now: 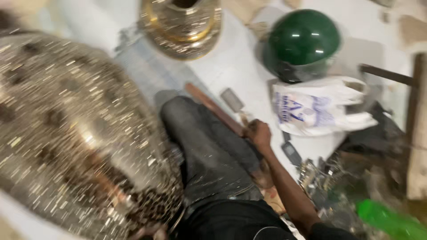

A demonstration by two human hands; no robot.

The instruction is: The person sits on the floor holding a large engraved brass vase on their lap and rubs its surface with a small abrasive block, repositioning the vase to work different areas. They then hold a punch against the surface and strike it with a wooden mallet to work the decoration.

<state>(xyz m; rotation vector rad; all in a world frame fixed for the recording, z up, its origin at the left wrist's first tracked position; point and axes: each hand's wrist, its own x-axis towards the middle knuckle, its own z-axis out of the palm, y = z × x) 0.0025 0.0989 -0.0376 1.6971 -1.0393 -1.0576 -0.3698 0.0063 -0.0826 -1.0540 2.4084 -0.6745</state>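
Glittery round mirror-tile dome | R hand closed on wood strip | L unseen

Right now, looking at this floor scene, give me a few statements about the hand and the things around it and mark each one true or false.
1. The right hand rests at the end of a long wooden stick. True.
2. The helmet is red. False, it is dark green.
3. A white plastic bag lies just below the helmet. True.
4. The large glittering object sits at the right edge. False, it fills the left side.
5. The left hand is in plain view. False, it cannot be seen.
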